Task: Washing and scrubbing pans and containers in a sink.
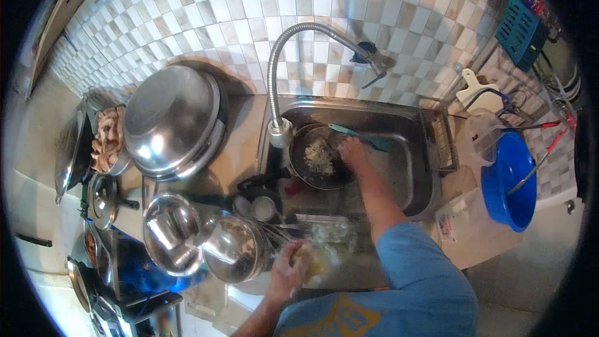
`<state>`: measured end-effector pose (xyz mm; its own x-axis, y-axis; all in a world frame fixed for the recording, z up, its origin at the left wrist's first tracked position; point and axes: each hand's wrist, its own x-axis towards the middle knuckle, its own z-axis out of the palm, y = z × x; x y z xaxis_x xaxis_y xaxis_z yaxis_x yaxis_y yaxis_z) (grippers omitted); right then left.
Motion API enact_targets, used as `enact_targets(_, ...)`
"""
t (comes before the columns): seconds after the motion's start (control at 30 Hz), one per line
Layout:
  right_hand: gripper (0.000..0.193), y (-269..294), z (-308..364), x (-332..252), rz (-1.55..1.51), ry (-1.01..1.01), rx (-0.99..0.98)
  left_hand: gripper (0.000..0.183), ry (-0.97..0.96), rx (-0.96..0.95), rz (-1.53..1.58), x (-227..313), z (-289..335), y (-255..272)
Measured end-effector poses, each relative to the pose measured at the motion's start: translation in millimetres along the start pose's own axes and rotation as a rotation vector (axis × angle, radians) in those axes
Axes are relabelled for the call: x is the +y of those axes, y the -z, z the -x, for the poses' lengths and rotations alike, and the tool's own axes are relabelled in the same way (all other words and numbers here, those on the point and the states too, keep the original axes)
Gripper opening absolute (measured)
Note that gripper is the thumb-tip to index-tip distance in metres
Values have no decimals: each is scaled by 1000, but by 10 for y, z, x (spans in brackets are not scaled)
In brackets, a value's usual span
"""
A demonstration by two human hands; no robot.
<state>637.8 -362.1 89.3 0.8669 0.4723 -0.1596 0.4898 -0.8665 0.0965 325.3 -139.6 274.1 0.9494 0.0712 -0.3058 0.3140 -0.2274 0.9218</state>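
Steel sink (412, 126) is holding a dark pan (319, 163), and the right hand (353, 151) is resting loosely curled on its rim. Near the worktop's front edge, the left hand (291, 269) is closing around a yellow sponge (314, 266), just beside a steel bowl (234, 249).

My right arm stretched forward, sleeve to elbow, forearm bare, right hand (353, 151) palm down, fingers curled. My left hand (291, 269) low, close to body, fingers curled in loose grip, wrist bent.
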Motion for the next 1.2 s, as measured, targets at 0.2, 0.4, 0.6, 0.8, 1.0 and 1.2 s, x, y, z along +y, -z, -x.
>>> enact_targets(0.2, 24, -254, 293, -5, -1378, -251, 387, 38, 106, 5, 276, 141, -131, -201)
enact_targets(0.4, 16, 1150, 1381, -719, -1717, -174, 279, 30, -662, 506, -265, 296, -1072, -586)
enact_targets(0.6, 13, 1381, 1870, -882, -1675, -3, 623, 37, -742, -423, 1152, 347, -1381, -1118)
enact_targets(0.8, 24, 1190, 1980, -391, -632, 334, 974, 33, -335, 112, 495, 192, -1024, -1366)
enact_targets(1.0, 27, 1220, 1938, -467, -1428, -43, 507, 21, -188, 164, 658, 328, -826, -1089)
enact_targets(1.2, 29, 1627, 1911, -821, -1399, 33, 761, 19, -692, 244, 290, 362, -740, -1077)
